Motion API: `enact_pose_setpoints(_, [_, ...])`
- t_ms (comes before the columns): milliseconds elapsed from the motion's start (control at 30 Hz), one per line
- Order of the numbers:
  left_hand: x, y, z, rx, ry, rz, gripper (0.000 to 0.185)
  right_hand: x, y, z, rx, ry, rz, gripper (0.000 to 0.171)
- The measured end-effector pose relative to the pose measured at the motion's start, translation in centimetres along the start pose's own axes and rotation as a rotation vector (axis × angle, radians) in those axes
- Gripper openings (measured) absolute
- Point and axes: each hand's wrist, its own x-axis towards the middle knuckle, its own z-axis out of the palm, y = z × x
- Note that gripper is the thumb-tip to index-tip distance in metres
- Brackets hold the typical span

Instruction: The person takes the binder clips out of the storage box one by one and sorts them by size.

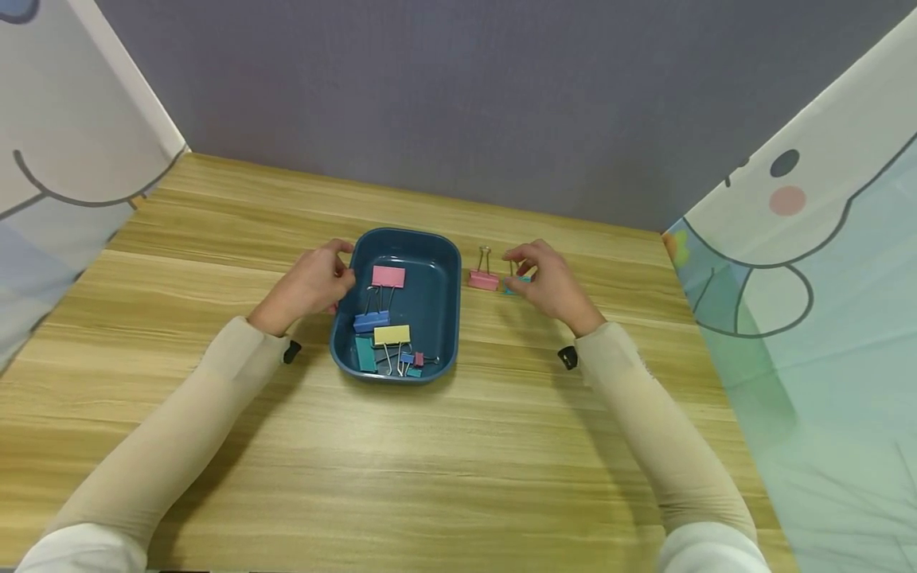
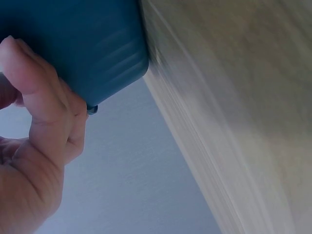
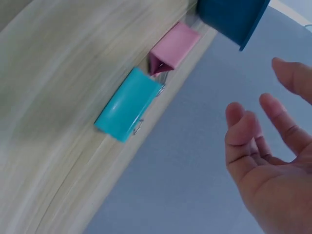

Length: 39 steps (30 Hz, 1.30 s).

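Note:
A dark blue tray (image 1: 442, 263) sits mid-table and holds several binder clips, among them a pink one (image 1: 388, 276), a blue one (image 1: 371, 321), a yellow one (image 1: 392, 335) and a teal one (image 1: 364, 352). My left hand (image 1: 337, 267) holds the tray's left rim, its curled fingers (image 2: 34, 83) against the outer wall of the tray (image 2: 87, 44). Right of the tray, a pink clip (image 1: 483, 278) and a teal clip (image 1: 517, 281) lie on the table. My right hand (image 1: 526, 267) hovers over the teal clip (image 3: 129, 105) with spread, relaxed fingers (image 3: 243, 131), holding nothing. Beside the teal clip lies the pink clip (image 3: 174, 46).
The wooden table (image 1: 458, 446) is closed in by a grey back wall (image 1: 458, 95) and printed cloth panels at the left (image 1: 64, 159) and the right (image 1: 824, 318). Bare wood lies in front of the tray and to its left.

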Motion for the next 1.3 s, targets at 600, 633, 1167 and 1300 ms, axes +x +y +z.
enact_pose_setpoints(600, [-0.2,0.1,-0.2,-0.005,0.012,0.029,0.045,0.5,-4.4,2.7,0.083,-0.035,-0.397,0.033])
enact_pose_setpoints(633, [-0.2,0.1,-0.2,-0.007,0.011,0.033,0.045,0.5,-4.8,2.9,0.079,-0.046,-0.401,0.034])
enact_pose_setpoints(1167, [0.0,0.0,-0.2,-0.012,-0.002,0.054,0.042,1.5,-8.0,6.7,0.039,-0.248,-0.441,0.028])
enact_pose_setpoints(1300, [0.0,0.1,-0.2,-0.016,-0.002,0.052,0.042,1.8,-8.5,7.5,0.017,-0.341,-0.417,0.026])
